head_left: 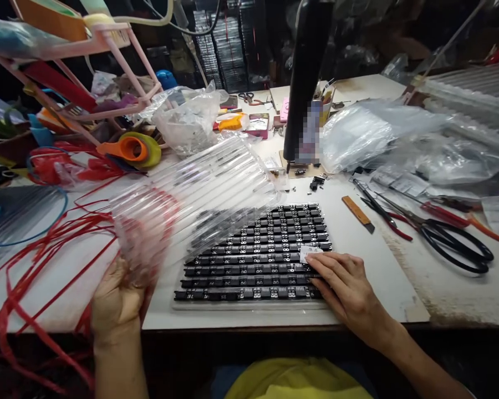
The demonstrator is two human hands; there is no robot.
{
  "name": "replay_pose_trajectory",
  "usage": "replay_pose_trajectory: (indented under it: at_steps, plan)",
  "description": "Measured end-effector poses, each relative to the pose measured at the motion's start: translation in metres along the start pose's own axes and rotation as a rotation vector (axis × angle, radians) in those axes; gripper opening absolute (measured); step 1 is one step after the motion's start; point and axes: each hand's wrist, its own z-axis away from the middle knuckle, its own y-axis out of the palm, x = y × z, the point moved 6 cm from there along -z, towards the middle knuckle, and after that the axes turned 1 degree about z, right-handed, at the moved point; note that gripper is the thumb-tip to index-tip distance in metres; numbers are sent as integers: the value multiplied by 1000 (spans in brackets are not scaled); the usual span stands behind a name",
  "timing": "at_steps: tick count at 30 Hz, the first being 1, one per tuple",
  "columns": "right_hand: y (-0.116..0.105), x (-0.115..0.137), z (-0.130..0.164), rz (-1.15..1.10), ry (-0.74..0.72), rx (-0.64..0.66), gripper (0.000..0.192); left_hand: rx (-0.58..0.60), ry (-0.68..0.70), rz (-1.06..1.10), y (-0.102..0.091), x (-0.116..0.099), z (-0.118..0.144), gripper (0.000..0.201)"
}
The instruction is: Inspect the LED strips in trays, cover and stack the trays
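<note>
My left hand (118,302) is closed around the lower left end of a clear ridged plastic tray (216,172), which is tilted and blurred. The tray's right part hangs over the upper left of several rows of black electronic connectors (249,257). These connectors lie in another clear tray (253,305) on the white board. At the right ends of the rows, my right hand (345,282) has its fingertips on a small white paper slip (310,252), pinching or pressing it. Its thumb is lower down, beside the connectors.
Red plastic straps (37,266) tangle at left under a pink rack (120,61). A black upright tool (307,77) stands behind the tray. At right lie a cutter knife (357,213), black-handled scissors (455,244), pliers (382,210) and plastic bags (357,138).
</note>
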Motion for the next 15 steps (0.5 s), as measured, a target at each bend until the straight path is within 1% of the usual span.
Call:
replay_pose_trajectory:
  at_steps: [3, 7, 12, 15]
  plan:
    - [-2, 1, -2, 7, 5, -3, 41, -28, -27, -32, 4, 3, 0, 27]
    - [-1, 0, -2, 17, 27, 36, 36, -80, -23, -98, 4, 0, 1, 24]
    - [-2, 0, -3, 1, 43, 27, 34, -33, -25, -171, 12, -3, 6, 27]
    - [-3, 0, -5, -15, 51, 9, 32, -57, -60, -197, 10, -2, 7, 26]
